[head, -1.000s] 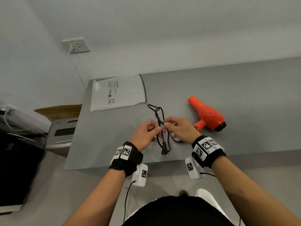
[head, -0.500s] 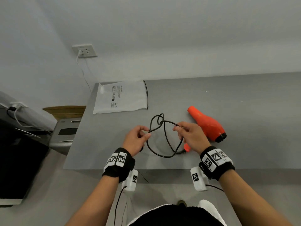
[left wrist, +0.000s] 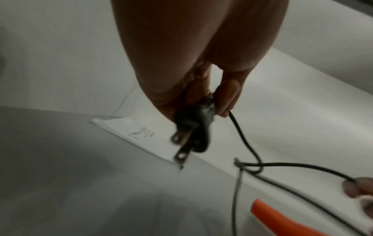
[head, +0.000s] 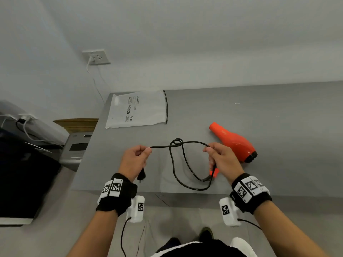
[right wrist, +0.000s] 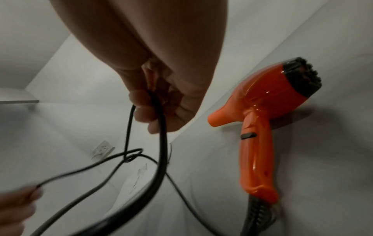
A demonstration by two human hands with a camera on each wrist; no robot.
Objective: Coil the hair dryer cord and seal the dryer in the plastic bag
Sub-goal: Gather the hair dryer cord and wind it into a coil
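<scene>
The orange hair dryer [head: 234, 143] [right wrist: 260, 115] lies on its side on the grey table [head: 278, 117], right of my hands. Its black cord [head: 178, 164] [left wrist: 282, 166] [right wrist: 159, 159] is stretched between both hands, with a small twisted loop in the middle and a longer loop sagging toward the table's front edge. My left hand [head: 136, 158] [left wrist: 214, 102] grips the cord near its end, and the plug [left wrist: 193, 132] hangs below the palm. My right hand [head: 219, 156] [right wrist: 153, 110] pinches the cord near the dryer's handle. The white plastic bag [head: 138, 109] lies flat at the table's far left corner.
A wall socket [head: 96, 57] with a white cable plugged in sits on the wall above the bag. Left of the table stand a grey machine [head: 74, 151], a cardboard box [head: 78, 124] and dark equipment [head: 24, 164]. Bare table stretches to the right behind the dryer.
My hands have drawn apart, pulling the bunched cord out into a wide span with a small knot-like loop in the middle. The plug now hangs under my left hand.
</scene>
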